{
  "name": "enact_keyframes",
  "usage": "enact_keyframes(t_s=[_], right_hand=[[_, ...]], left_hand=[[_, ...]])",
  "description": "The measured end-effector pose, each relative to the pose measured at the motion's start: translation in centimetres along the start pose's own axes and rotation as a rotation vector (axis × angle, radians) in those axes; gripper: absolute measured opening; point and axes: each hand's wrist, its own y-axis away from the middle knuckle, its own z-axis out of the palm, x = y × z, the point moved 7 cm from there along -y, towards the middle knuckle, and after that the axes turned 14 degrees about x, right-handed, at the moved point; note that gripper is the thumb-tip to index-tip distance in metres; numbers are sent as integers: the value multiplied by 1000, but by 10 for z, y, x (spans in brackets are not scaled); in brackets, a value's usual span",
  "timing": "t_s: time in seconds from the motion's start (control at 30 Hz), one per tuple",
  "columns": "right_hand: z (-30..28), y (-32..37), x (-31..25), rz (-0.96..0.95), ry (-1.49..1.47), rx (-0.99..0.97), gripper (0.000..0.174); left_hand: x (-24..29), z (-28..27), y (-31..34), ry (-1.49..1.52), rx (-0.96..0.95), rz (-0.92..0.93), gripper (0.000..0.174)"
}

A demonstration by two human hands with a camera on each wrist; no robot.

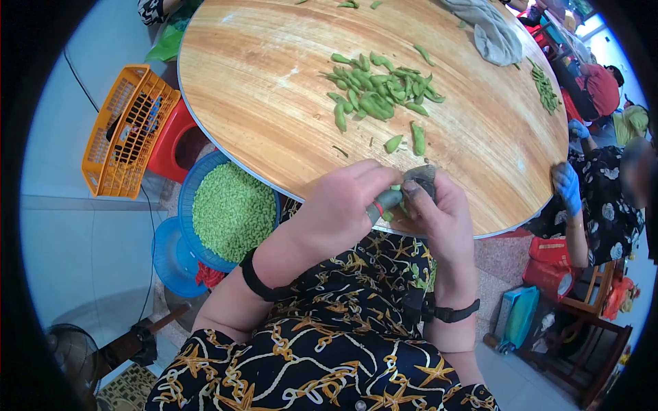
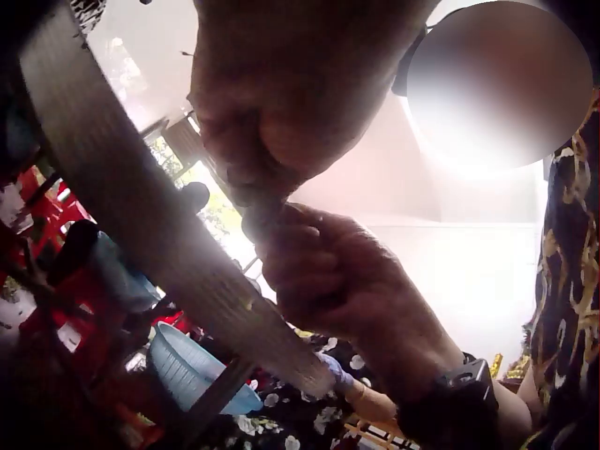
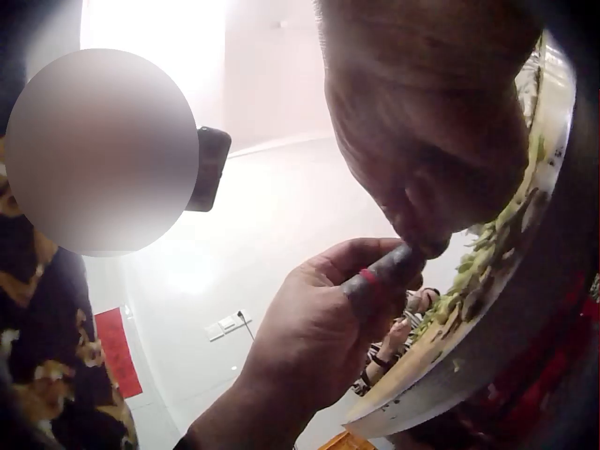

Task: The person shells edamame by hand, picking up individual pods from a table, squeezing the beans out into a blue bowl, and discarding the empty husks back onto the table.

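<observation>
At the near edge of the round wooden table (image 1: 274,123) my two hands meet over a small green bean pod (image 1: 395,188). My left hand (image 1: 375,198) pinches it with a fingertip wrapped in a grey cover with a red band (image 3: 382,274). My right hand (image 1: 415,194), with darkened fingertips, grips the same pod from the other side. The pod is mostly hidden by the fingers. From below, the left wrist view shows my right hand (image 2: 323,272) curled against my left hand (image 2: 272,112) beside the table's rim (image 2: 141,216).
A pile of green pods (image 1: 377,85) lies mid-table, two loose pods (image 1: 408,140) nearer me. A blue basket of shelled beans (image 1: 233,212) sits below the left rim, beside an orange crate (image 1: 127,130). A grey cloth (image 1: 490,31) and a blue-gloved person (image 1: 567,185) are at the right.
</observation>
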Motion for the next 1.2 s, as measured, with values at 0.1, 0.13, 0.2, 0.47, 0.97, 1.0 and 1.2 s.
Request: enact_keyframes(t_s=[0.1, 0.13, 0.2, 0.47, 0.97, 1.0, 1.2], right_hand=[[3, 1, 6, 20, 52, 23, 11], [3, 1, 5, -70, 102, 63, 11], [4, 0, 0, -163, 153, 105, 11], [18, -7, -9, -468, 621, 179, 10], [31, -44, -33, -634, 1211, 308, 28], [31, -44, -33, -636, 1212, 308, 28], [1, -37, -23, -601, 786, 311, 17]], left_hand=[[7, 1, 3, -114, -25, 110, 29], [8, 2, 4, -143, -39, 118, 33], [7, 4, 4, -160, -27, 102, 35], [-17, 11, 3, -264, 36, 22, 32], [-19, 16, 12, 313, -458, -201, 16], [-17, 17, 13, 313, -457, -200, 16], [-34, 11, 15, 276, -283, -489, 16]])
